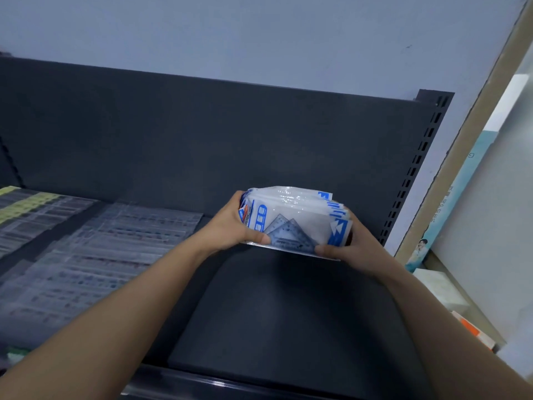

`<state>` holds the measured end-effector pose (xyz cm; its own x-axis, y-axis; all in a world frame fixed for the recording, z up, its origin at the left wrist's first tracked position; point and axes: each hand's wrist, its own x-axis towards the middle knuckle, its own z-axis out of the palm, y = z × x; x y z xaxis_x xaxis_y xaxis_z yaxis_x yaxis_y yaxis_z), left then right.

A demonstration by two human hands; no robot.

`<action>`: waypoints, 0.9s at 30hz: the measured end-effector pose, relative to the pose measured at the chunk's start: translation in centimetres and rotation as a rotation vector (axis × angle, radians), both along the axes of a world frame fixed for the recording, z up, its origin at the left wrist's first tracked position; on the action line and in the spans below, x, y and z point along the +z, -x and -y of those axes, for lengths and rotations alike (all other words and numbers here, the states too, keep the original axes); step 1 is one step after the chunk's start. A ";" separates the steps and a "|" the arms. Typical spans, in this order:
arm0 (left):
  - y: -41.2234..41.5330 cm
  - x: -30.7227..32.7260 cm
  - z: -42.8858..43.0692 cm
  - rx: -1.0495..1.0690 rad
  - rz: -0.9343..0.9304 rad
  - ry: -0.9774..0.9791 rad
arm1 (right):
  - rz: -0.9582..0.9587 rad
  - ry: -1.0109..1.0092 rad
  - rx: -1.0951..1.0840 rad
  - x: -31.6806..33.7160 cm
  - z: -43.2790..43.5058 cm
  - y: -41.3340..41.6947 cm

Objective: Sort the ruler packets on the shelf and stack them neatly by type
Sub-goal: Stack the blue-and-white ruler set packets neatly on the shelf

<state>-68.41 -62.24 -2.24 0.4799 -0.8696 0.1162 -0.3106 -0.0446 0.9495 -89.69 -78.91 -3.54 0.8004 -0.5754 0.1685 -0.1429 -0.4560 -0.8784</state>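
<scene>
A thick bundle of white-and-blue packets of triangular set squares [297, 219] is held upright at the right end of the dark shelf [277, 307]. My left hand [230, 226] grips its left side, thumb on the front. My right hand [354, 243] grips its right side, thumb on the lower front edge. The bundle's bottom edge looks a little above the shelf; whether it touches is unclear. Clear packets of straight rulers [95, 255] lie flat in overlapping rows across the left half of the shelf. Packets with yellow-green rulers [26, 203] lie at the far left.
A dark back panel [202, 140] rises behind the shelf, with a slotted upright [418, 168] at its right end. Right of the shelf, boxes [441, 287] and a poster stand against a pale frame. The shelf's front lip [216, 385] runs along the bottom.
</scene>
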 end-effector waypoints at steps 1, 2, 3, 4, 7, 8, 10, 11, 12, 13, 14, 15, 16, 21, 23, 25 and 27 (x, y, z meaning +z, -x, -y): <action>0.0 -0.2 0.0 -0.008 -0.008 -0.018 | -0.013 -0.018 0.004 -0.3 0.0 0.1; 0.1 -0.7 -0.1 -0.014 0.002 -0.043 | -0.035 -0.036 0.005 -0.9 0.1 0.3; 0.1 -1.3 -0.2 -0.017 0.026 -0.073 | -0.059 -0.049 0.004 -1.4 0.0 0.4; 0.3 -1.9 -0.3 -0.022 0.059 -0.108 | -0.079 -0.057 0.004 -2.1 0.0 0.5; 0.6 -3.4 -0.6 -0.038 0.120 -0.159 | -0.129 -0.023 0.020 -3.4 0.0 0.7; 0.5 -3.6 -0.7 -0.042 0.119 -0.150 | -0.155 0.003 0.022 -3.5 0.1 0.8; 0.3 -3.6 -0.8 -0.058 0.098 -0.122 | -0.162 -0.010 0.032 -3.4 0.3 0.8; 0.3 -3.4 -1.0 -0.072 0.091 -0.109 | -0.154 -0.036 0.043 -3.2 0.3 0.9; 0.2 -3.3 -1.1 -0.091 0.090 -0.098 | -0.152 -0.062 0.054 -3.2 0.4 1.0; 0.2 -3.3 -1.3 -0.109 0.092 -0.092 | -0.165 -0.082 0.058 -3.2 0.3 1.1; 0.2 -3.3 -1.5 -0.126 0.088 -0.090 | -0.186 -0.088 0.060 -3.4 0.3 1.1; 0.1 -3.4 -1.5 -0.146 0.076 -0.084 | -0.212 -0.077 0.063 -3.5 0.2 1.1; 0.0 -3.5 -1.5 -0.163 0.056 -0.080 | -0.242 -0.053 0.062 -3.6 0.2 1.1; 0.0 -4.0 -1.5 -0.253 -0.024 -0.060 | -0.344 0.001 0.102 -3.2 0.5 1.4; 0.0 -4.3 -1.5 -0.259 -0.051 -0.053 | -0.323 -0.050 0.105 -2.9 0.5 1.7; 0.1 -4.3 -1.3 -0.260 -0.051 -0.055 | -0.283 -0.063 0.048 -3.0 0.6 1.8; 0.3 -4.2 -1.3 -0.251 -0.049 -0.045 | -0.264 -0.055 0.011 -3.1 0.6 1.8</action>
<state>-68.71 -60.96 -6.41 0.2523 -0.9660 0.0562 -0.2710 -0.0148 0.9625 -91.50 -79.51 -6.67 0.8186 -0.5690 -0.0783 -0.3659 -0.4116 -0.8347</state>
